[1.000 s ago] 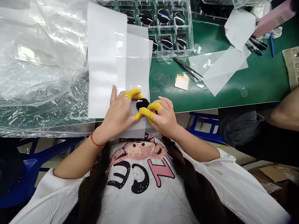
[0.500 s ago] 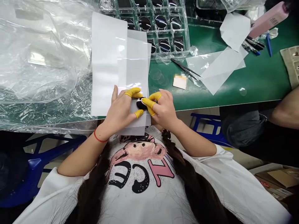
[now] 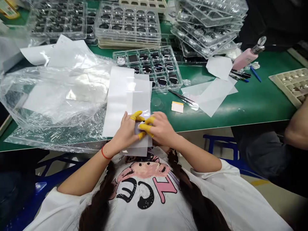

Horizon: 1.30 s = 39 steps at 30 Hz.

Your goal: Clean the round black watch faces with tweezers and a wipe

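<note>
My left hand (image 3: 125, 131) lies on a stack of white translucent sheets (image 3: 115, 96), yellow finger cots on its thumb and forefinger. Those two fingers are stretched out and spread. Between them my right hand (image 3: 158, 128), also in yellow cots, has its fingers pressed together, fingertips down on the sheets. Whatever the right fingers hold is hidden. Only a sliver of dark surface shows under the fingertips, where the earlier picture has a round black lens. To the right of the hands lie a small white block with a yellow edge (image 3: 177, 107) and dark tweezers (image 3: 180, 96).
A clear tray of round black lenses (image 3: 176, 72) sits beyond the sheets. Stacked clear trays (image 3: 209, 25) rise behind it. Plastic wrapping (image 3: 55, 93) covers the left side. A pink bottle (image 3: 245, 59) and pens stand right. Another person's arm (image 3: 298, 118) is at the right edge.
The view has tilted up, showing more of the table's far side. My right fingers have shifted left over the black lens, which is now mostly covered. The left hand keeps its place on the sheets.
</note>
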{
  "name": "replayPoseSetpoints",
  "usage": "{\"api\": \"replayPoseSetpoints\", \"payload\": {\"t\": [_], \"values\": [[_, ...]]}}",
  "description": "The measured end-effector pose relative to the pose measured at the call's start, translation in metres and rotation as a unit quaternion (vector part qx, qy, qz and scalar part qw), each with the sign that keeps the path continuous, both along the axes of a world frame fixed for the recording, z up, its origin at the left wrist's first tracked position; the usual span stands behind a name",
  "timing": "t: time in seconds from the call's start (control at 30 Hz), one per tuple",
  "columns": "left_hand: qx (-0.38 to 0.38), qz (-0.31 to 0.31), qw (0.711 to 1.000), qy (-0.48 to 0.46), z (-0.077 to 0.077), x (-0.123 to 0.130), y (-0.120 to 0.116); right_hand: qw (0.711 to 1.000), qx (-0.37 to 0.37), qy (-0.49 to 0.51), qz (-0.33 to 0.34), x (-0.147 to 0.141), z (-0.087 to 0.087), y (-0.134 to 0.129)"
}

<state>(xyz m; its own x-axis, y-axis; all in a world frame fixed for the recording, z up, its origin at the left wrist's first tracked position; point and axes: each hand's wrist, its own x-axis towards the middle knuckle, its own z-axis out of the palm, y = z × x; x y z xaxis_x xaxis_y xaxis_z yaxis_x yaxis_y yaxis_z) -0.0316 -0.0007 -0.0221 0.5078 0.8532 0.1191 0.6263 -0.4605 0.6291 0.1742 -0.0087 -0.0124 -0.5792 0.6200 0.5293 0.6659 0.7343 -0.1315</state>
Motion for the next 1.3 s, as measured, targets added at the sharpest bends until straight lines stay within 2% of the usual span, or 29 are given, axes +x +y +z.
{"api": "replayPoseSetpoints", "payload": {"t": [0.07,0.17,0.3,0.4,0.47,0.53,0.6,0.67,0.73,0.83,0.93,1.0,1.13,1.3], "values": [[-0.003,-0.001,1.000,0.005,-0.002,-0.001,0.002,0.995,-0.023,-0.094,0.039,-0.006,0.000,0.012],[0.003,-0.003,1.000,0.008,-0.005,-0.002,0.002,0.991,-0.035,-0.127,0.037,0.000,-0.003,0.022],[0.006,-0.016,1.000,0.007,-0.004,-0.003,-0.004,0.998,0.004,-0.063,0.015,0.028,-0.010,0.018],[0.004,-0.042,0.999,0.001,0.007,-0.007,0.004,0.999,0.028,0.021,-0.039,0.043,-0.016,0.013],[0.008,-0.050,0.999,-0.004,0.021,-0.010,0.027,0.993,0.029,0.079,-0.083,0.047,-0.019,0.011],[0.032,-0.027,0.999,-0.015,0.041,-0.009,0.068,0.983,0.017,0.133,-0.122,0.048,-0.022,0.010],[0.088,0.043,0.994,-0.039,0.059,-0.004,0.122,0.973,0.003,0.179,-0.147,0.047,-0.024,0.011],[0.101,0.126,0.987,-0.010,0.071,0.005,0.179,0.965,0.001,0.208,-0.162,0.047,-0.026,0.011],[0.081,0.180,0.980,0.020,0.072,0.015,0.227,0.964,0.010,0.209,-0.164,0.048,-0.026,0.010],[0.069,0.187,0.979,0.039,0.061,0.027,0.273,0.968,0.014,0.193,-0.157,0.050,-0.025,0.007],[0.053,0.182,0.980,0.059,0.050,0.028,0.293,0.968,0.003,0.194,-0.162,0.051,-0.024,0.005],[0.050,0.197,0.976,0.078,0.049,0.021,0.299,0.966,-0.004,0.198,-0.165,0.051,-0.023,0.005],[0.010,0.218,0.965,0.145,0.058,-0.001,0.308,0.966,-0.017,0.206,-0.154,0.049,-0.023,0.006],[-0.048,0.196,0.960,0.196,0.067,-0.013,0.318,0.967,-0.023,0.208,-0.147,0.047,-0.021,0.008]]}}
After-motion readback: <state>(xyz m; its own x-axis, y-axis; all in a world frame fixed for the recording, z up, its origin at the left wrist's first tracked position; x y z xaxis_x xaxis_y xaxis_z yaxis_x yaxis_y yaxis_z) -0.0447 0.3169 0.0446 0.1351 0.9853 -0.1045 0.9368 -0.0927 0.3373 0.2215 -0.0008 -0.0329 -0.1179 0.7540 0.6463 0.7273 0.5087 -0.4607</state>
